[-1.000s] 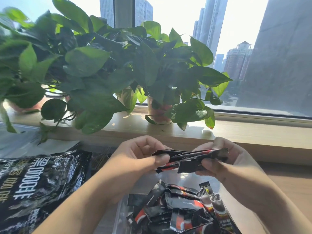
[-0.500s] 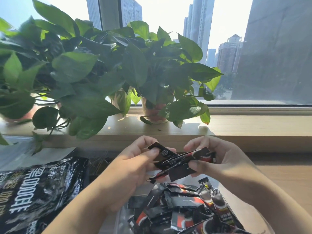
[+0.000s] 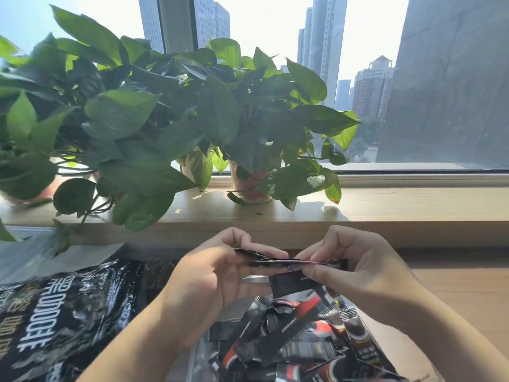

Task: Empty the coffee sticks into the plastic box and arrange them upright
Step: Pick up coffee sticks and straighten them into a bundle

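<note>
Bag (image 3: 55, 321), black and crinkled with white lettering, lies flat on the left of the table (image 3: 454, 293). Behind it, leafy plants (image 3: 165, 119) stand in pots on the sill (image 3: 413, 205), with a window and towers beyond.

Near the middle, the left hand (image 3: 214, 274) is raised above the box. Its grip is closed, thumb and curled fingers pinching the left end of a small bundle (image 3: 278, 261) of coffee sticks. The bundle lies level between the two hands, seen almost edge-on, and one stick hangs a little lower than the others.

The right hand (image 3: 355, 268) has its grip pinched on the bundle's right end, thumb below and fingers curled over the top.

Under both hands sits the clear box (image 3: 196, 365), holding a loose heap (image 3: 289, 340) of black-and-red sticks that lie flat and crossed over one another. Bare wood of the table shows to the right.
</note>
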The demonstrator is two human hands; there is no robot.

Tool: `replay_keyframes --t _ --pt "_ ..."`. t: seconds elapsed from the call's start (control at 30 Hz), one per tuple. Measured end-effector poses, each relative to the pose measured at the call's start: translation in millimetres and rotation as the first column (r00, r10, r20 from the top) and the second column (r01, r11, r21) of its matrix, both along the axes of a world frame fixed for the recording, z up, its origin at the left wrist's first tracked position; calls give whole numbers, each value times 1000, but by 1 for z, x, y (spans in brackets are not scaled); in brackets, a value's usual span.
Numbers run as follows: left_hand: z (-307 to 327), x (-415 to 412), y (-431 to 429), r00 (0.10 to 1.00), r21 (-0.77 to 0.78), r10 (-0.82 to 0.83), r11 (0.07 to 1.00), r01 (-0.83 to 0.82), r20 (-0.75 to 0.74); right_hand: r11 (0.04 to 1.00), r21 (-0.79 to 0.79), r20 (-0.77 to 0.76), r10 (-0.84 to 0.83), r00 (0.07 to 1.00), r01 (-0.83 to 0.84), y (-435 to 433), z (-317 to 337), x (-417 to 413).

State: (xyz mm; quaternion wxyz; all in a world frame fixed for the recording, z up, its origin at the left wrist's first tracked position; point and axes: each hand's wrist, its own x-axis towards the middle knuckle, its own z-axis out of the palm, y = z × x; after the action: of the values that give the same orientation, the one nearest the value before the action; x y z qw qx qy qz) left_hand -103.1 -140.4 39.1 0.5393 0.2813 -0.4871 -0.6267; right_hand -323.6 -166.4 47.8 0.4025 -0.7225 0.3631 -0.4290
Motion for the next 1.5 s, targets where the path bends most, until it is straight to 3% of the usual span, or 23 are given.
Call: replay_keyframes --t 0.2,0.3,0.37,0.53,0.77,0.93,1.37,1.5 --pt "-2 -2 0 1000 8 0 1000 -1 23 1000 -12 -11 2 1000 -2 0 0 2" --pt "-2 -6 6 943 -65 164 986 -152 290 999 -35 -7 -15 1000 15 0 1 0" --pt "-2 -8 8 878 -144 292 956 -255 379 998 -51 -15 -31 999 30 0 1 -1" --pt "-1 -10 5 878 -211 370 925 -317 304 1000 -2 58 -15 998 15 -2 0 0" --pt "-7 -2 -7 890 -228 454 872 -433 46 999 42 132 -13 991 8 -2 0 -1" --pt "-12 -2 -12 930 -210 367 911 -355 17 999 17 235 27 972 -32 -1 1 0" --pt "-9 -4 2 975 -282 170 951 -124 145 991 -125 374 84 924 -39 -3 -2 1" --pt "-12 -5 -2 941 -240 216 959 -153 261 989 -146 374 76 924 -22 -4 -4 2"
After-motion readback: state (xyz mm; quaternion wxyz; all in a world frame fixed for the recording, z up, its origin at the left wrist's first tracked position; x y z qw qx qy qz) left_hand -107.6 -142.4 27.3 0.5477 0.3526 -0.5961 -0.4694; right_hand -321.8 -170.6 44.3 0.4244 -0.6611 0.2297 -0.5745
